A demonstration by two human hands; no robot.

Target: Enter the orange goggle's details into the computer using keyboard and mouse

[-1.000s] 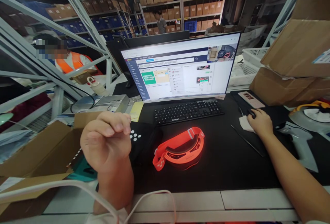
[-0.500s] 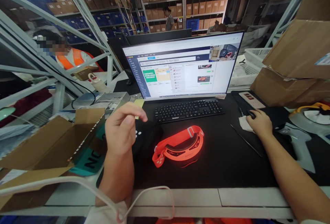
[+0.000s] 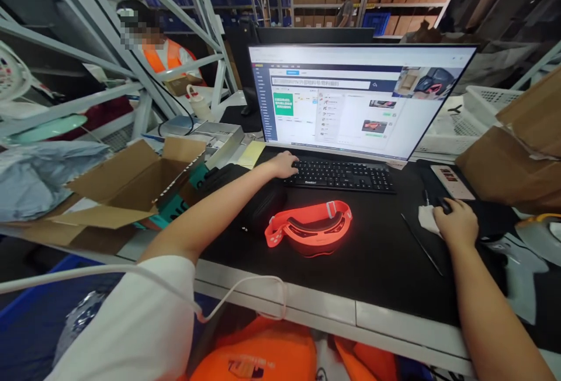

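Observation:
My left hand [image 3: 283, 165] rests at the left end of the black keyboard [image 3: 342, 176], fingers stretched onto its keys and holding nothing. Over on the right, my right hand [image 3: 456, 221] is wrapped around a dark computer mouse [image 3: 446, 206], mostly hidden under the palm. Between my arms lie red-orange ski goggles [image 3: 318, 230] with a matching strap, lens side toward me. A black soft case [image 3: 263, 203] sits partly behind my left forearm. Behind the keyboard stands a lit monitor [image 3: 342, 118], its screen showing a web page, a chat window and a small camera picture.
An open cardboard box [image 3: 118, 176] stands at the left. A thin dark rod [image 3: 421, 245], a phone-like white device [image 3: 451, 181] and a grey scanner [image 3: 517, 264] lie at the right. A white cable [image 3: 245, 281] crosses in front. Beyond the metal frame sits a person in an orange vest [image 3: 169, 56].
My left hand has come down from the air above the desk and moved forward onto the keyboard. My right hand stays on the mouse. The view has shifted to the left and down.

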